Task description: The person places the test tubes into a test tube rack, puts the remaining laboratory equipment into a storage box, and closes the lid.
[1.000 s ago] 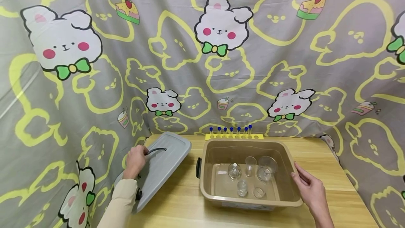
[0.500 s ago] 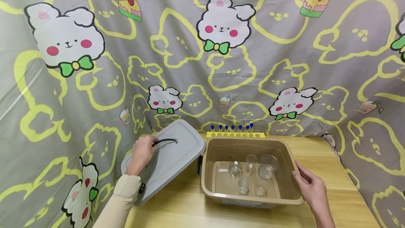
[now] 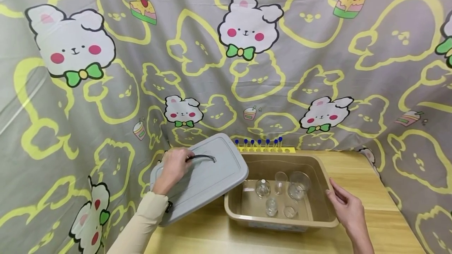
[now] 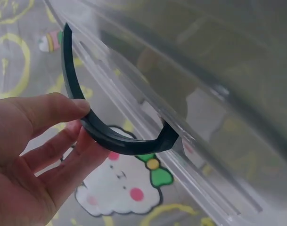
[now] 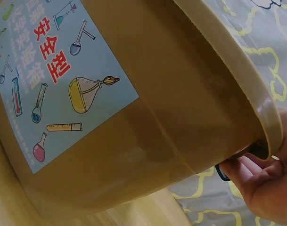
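Note:
My left hand [image 3: 174, 167] pinches the dark handle [image 3: 200, 156] of a grey plastic lid [image 3: 215, 179]. In the left wrist view the thumb and fingers grip that curved handle [image 4: 112, 139]. Tilted, the lid hangs with its right edge over the left rim of a brown plastic storage box [image 3: 279, 222]. Inside the box are a glass alcohol lamp [image 3: 263, 188] with a white top and several clear glass vessels, among them a large beaker [image 3: 298, 186]. My right hand [image 3: 347, 211] holds the box's right rim, its fingers curled under the edge [image 5: 270, 181].
Behind the box stands a yellow rack [image 3: 287, 149] of tubes with blue caps, its left end hidden by the lid. The wooden table [image 3: 356, 167] meets a patterned curtain [image 3: 212, 69] at the back and sides. A picture label [image 5: 68, 80] covers the box's front.
My left hand has carried the lid rightward, from beside the box to partly over its left rim, and the lid has turned flatter. My right hand stays on the box rim.

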Tool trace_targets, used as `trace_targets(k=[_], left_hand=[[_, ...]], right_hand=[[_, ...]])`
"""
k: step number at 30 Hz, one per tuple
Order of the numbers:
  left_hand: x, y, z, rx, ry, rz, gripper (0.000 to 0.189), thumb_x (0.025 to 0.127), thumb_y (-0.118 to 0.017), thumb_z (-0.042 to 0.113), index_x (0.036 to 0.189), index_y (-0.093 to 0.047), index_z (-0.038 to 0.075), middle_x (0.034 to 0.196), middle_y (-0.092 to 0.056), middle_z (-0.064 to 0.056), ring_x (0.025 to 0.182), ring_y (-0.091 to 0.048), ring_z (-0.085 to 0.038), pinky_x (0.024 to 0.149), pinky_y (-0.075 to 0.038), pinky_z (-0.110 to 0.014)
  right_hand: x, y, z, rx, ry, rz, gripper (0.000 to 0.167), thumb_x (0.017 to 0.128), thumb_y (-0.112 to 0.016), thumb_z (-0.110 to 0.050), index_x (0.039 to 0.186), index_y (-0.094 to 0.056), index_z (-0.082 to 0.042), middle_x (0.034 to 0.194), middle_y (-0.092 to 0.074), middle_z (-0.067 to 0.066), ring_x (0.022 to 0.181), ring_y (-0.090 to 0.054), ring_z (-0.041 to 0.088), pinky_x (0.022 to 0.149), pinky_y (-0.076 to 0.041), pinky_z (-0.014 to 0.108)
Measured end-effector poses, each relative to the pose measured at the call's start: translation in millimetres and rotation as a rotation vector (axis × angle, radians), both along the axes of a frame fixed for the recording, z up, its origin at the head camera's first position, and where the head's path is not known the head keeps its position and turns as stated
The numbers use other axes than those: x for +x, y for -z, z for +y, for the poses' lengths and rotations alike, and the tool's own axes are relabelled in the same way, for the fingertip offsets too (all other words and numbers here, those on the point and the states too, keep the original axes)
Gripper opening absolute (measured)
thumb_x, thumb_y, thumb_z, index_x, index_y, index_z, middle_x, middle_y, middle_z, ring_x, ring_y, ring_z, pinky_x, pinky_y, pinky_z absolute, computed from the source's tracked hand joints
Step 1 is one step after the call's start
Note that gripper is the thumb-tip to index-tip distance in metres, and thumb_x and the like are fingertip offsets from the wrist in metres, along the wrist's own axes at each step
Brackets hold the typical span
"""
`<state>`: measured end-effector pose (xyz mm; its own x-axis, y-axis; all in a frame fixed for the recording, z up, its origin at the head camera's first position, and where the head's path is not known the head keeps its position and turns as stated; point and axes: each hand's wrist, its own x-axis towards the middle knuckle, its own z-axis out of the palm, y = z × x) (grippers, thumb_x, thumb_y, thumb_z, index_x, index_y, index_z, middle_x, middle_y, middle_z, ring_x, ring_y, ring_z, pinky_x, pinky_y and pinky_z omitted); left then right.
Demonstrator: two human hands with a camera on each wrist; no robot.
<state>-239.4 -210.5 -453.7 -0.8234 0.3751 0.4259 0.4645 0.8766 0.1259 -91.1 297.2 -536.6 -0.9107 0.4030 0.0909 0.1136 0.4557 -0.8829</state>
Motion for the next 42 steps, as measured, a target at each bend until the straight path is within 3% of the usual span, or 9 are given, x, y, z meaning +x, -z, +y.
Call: trace_targets(k=[5,11,18,30,42], left_hand=[[3.3,-4.0,15.3,0.011,0.034,-0.062,0.022,0.078,-0.076,-0.006,0.072,-0.067,0.013,0.074,-0.065,0.000,0.061,-0.051,-0.016,0.050,-0.041,-0.035],[3.8,-9.1,34.5,0.015,0.067,-0.053,0.018,0.080,-0.076,-0.004,0.079,-0.074,0.013,0.083,-0.070,0.001,0.073,-0.066,-0.021,0.057,-0.053,-0.041],[4.3,-8.7,63.5,-0.026,0.124,-0.093,0.017,0.081,-0.080,-0.003,0.081,-0.076,0.014,0.085,-0.072,0.000,0.076,-0.069,-0.022,0.059,-0.054,-0.041],[6.7,-4.9,109.8,-0.071,0.194,-0.076,0.017,0.078,-0.084,0.003,0.082,-0.077,0.018,0.085,-0.071,0.005,0.077,-0.070,-0.019,0.057,-0.054,-0.039],[4.5,-4.9,145.2,-0.186,0.229,-0.074,0.015,0.081,-0.084,0.008,0.085,-0.079,0.021,0.085,-0.070,0.005,0.079,-0.070,-0.018,0.059,-0.055,-0.035]], right_hand=[[1.3,1.2,-1.7,-0.013,0.014,-0.001,0.048,0.099,-0.071,-0.025,0.138,-0.060,0.000,0.125,-0.056,0.017,0.084,-0.052,-0.027,0.073,-0.046,0.000],[0.6,0.7,-1.6,-0.019,0.013,-0.002,0.049,0.098,-0.071,-0.026,0.138,-0.060,0.000,0.123,-0.056,0.016,0.083,-0.052,-0.027,0.073,-0.046,0.000],[1.1,1.1,1.5,-0.024,0.008,0.015,0.048,0.098,-0.071,-0.023,0.138,-0.060,0.002,0.124,-0.055,0.018,0.083,-0.053,-0.026,0.073,-0.046,0.001],[1.5,1.3,1.5,-0.028,0.008,0.028,0.046,0.098,-0.071,-0.019,0.137,-0.060,0.002,0.126,-0.056,0.020,0.082,-0.052,-0.027,0.073,-0.046,0.000],[0.4,0.6,-0.3,-0.020,0.001,0.036,0.045,0.099,-0.070,-0.019,0.138,-0.060,0.001,0.128,-0.056,0.020,0.084,-0.051,-0.028,0.075,-0.045,0.000]])
